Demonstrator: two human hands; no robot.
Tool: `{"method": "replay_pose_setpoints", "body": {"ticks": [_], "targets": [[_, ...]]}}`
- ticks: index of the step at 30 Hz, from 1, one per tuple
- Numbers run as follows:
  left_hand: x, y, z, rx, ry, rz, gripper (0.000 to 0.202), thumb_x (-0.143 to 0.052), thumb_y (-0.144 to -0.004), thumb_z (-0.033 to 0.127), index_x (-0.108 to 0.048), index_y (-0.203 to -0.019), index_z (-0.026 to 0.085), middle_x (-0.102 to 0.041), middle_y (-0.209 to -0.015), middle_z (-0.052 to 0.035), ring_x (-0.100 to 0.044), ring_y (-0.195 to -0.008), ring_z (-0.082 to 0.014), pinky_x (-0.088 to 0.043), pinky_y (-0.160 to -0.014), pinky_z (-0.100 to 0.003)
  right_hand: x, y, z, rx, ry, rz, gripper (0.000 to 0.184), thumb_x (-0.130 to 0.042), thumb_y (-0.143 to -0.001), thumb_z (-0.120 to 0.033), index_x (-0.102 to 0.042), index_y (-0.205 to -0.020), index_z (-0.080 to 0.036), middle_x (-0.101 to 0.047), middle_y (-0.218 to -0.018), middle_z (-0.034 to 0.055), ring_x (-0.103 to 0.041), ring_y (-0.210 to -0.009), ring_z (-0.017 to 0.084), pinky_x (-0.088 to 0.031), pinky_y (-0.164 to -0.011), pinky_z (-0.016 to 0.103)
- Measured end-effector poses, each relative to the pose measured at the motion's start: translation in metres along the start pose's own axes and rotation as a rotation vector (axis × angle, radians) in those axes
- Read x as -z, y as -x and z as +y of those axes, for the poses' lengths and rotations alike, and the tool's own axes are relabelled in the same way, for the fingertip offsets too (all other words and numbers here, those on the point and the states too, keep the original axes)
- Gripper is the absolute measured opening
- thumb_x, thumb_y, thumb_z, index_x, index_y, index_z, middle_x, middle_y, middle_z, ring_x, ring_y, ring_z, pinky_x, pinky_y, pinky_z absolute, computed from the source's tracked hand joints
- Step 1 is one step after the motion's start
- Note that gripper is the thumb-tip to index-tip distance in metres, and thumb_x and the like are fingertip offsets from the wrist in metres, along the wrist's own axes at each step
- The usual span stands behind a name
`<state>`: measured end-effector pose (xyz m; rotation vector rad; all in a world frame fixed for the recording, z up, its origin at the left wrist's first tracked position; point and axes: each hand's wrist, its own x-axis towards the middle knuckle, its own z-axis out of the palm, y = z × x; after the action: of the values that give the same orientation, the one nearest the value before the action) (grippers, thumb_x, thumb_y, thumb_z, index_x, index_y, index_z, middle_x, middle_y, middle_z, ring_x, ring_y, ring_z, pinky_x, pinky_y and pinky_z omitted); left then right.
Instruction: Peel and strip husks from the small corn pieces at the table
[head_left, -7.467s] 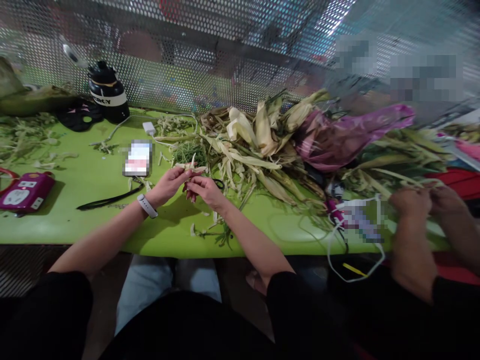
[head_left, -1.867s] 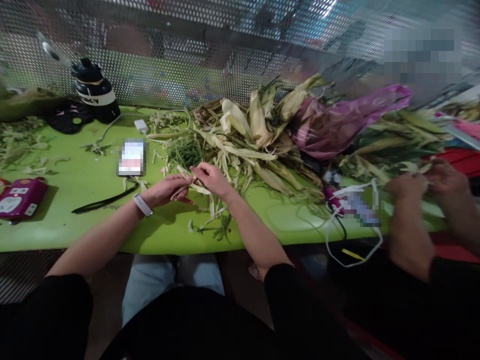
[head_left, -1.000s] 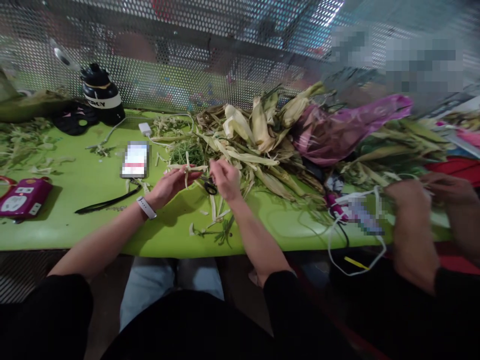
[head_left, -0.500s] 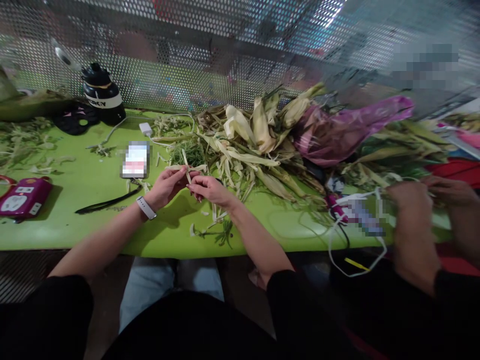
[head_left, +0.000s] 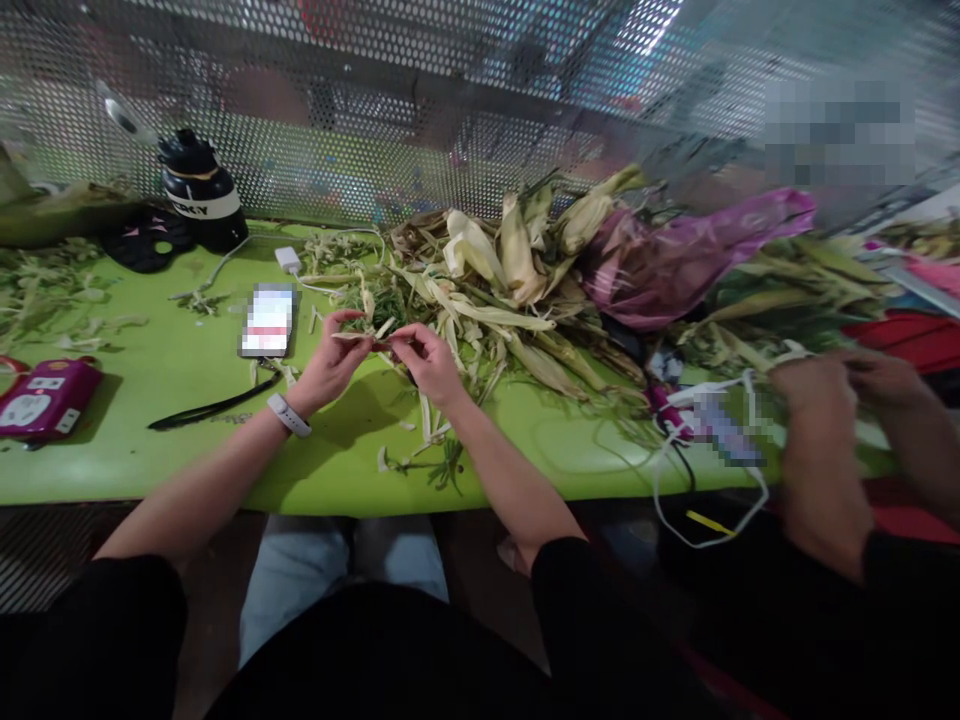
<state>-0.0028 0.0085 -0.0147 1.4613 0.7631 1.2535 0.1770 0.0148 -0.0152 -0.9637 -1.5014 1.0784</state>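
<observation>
My left hand [head_left: 330, 358] and my right hand [head_left: 427, 358] are raised a little above the green table [head_left: 187, 440], fingertips almost meeting. Between them they pinch a small pale baby corn [head_left: 367, 338] with husk strips hanging off it. My left wrist carries a white band. Just behind my hands lies a heap of husked corn and loose husks [head_left: 495, 280]. Torn husk scraps [head_left: 427, 440] lie on the table under my right wrist.
A phone [head_left: 267, 320], a white charger [head_left: 286, 259] and a black strap [head_left: 210, 405] lie left of my hands. A black bottle [head_left: 201, 190] stands at the back left, a magenta box [head_left: 41, 398] at the left edge. A purple bag [head_left: 690, 255] tops the pile. Another person's hands [head_left: 832, 400] work at the right.
My hands have lifted slightly and drawn the small corn out between them; my right hand came back from the husk pile to meet my left. The neighbour's hands keep shifting.
</observation>
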Motion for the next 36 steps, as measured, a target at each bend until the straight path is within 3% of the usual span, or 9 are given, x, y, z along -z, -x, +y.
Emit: {"method": "replay_pose_setpoints", "body": {"ticks": [4,6,9,12,17,22,28,33,36], "targets": [[0.002,0.002,0.005,-0.101,-0.301,0.017,0.042,-0.064,-0.088,0.035,-0.040,-0.119,0.020,-0.063,-0.094,-0.0066,-0.065,-0.089,-0.0181,-0.052,-0.075,-0.032,0.005,-0.001,0.000,0.054,0.071,0.065,0.024,-0.058,-0.086,-0.044,-0.065,-0.086,-0.021,-0.063,-0.091,0.0028,-0.061,-0.088,0.017,-0.049,-0.083,0.032],[0.002,0.003,0.006,-0.115,-0.386,-0.030,0.038,-0.064,-0.087,0.034,-0.041,-0.114,0.019,-0.062,-0.096,-0.0074,-0.064,-0.091,-0.0185,-0.052,-0.075,-0.032,0.008,-0.002,-0.002,0.148,0.151,0.136,0.023,-0.060,-0.086,-0.042,-0.067,-0.086,-0.021,-0.061,-0.111,0.0058,-0.057,-0.110,0.020,-0.043,-0.101,0.037],[0.001,0.004,0.007,-0.138,-0.435,-0.130,0.031,-0.063,-0.087,0.033,-0.045,-0.107,0.018,-0.062,-0.102,-0.0089,-0.064,-0.096,-0.0193,-0.052,-0.084,-0.036,0.008,-0.002,-0.004,0.184,0.179,0.077,0.021,-0.065,-0.083,-0.041,-0.071,-0.092,-0.023,-0.058,-0.123,0.0061,-0.051,-0.124,0.021,-0.033,-0.113,0.040],[-0.001,0.005,0.007,-0.101,-0.425,-0.190,0.031,-0.063,-0.087,0.033,-0.049,-0.109,0.017,-0.063,-0.109,-0.0112,-0.063,-0.101,-0.0204,-0.051,-0.089,-0.039,0.002,-0.002,-0.001,0.171,0.078,0.041,0.017,-0.071,-0.079,-0.040,-0.074,-0.086,-0.024,-0.062,-0.115,0.0051,-0.056,-0.118,0.020,-0.038,-0.110,0.039],[-0.004,0.004,0.005,-0.058,-0.376,-0.145,0.034,-0.067,-0.084,0.039,-0.061,-0.109,0.016,-0.066,-0.110,-0.0107,-0.063,-0.101,-0.0220,-0.051,-0.088,-0.040,-0.009,-0.001,0.004,0.035,-0.189,0.035,0.021,-0.078,-0.070,-0.044,-0.075,-0.079,-0.025,-0.064,-0.112,0.0035,-0.060,-0.110,0.019,-0.048,-0.099,0.038],[-0.002,0.001,0.003,-0.004,-0.249,-0.288,0.028,-0.065,-0.086,0.038,-0.071,-0.102,0.016,-0.073,-0.099,-0.0103,-0.067,-0.093,-0.0223,-0.052,-0.087,-0.038,-0.012,0.000,0.000,-0.089,-0.300,0.082,0.027,-0.083,-0.060,-0.044,-0.071,-0.070,-0.022,-0.066,-0.105,0.0032,-0.062,-0.102,0.019,-0.052,-0.093,0.036],[-0.004,0.002,0.009,0.042,-0.178,-0.379,0.026,-0.067,-0.084,0.035,-0.073,-0.102,0.017,-0.074,-0.095,-0.0097,-0.069,-0.091,-0.0219,-0.052,-0.087,-0.035,-0.011,0.001,0.000,-0.187,-0.331,0.125,0.027,-0.081,-0.061,-0.041,-0.071,-0.077,-0.022,-0.064,-0.102,0.0011,-0.063,-0.088,0.015,-0.056,-0.075,0.029],[-0.006,0.004,0.012,0.128,-0.109,-0.358,0.032,-0.064,-0.087,0.042,-0.072,-0.100,0.015,-0.073,-0.091,-0.0091,-0.068,-0.085,-0.0202,-0.052,-0.085,-0.036,-0.010,-0.002,0.004,-0.275,-0.390,0.084,0.028,-0.081,-0.063,-0.042,-0.070,-0.076,-0.020,-0.068,-0.082,-0.0003,-0.063,-0.075,0.012,-0.053,-0.072,0.027],[-0.002,0.003,0.011,0.186,-0.113,-0.259,0.042,-0.054,-0.091,0.051,-0.071,-0.104,0.015,-0.071,-0.098,-0.0106,-0.067,-0.090,-0.0212,-0.052,-0.087,-0.037,-0.007,-0.007,0.003,-0.345,-0.447,0.083,0.030,-0.082,-0.062,-0.043,-0.069,-0.072,-0.018,-0.068,-0.074,-0.0009,-0.062,-0.069,0.010,-0.052,-0.072,0.027]]}}
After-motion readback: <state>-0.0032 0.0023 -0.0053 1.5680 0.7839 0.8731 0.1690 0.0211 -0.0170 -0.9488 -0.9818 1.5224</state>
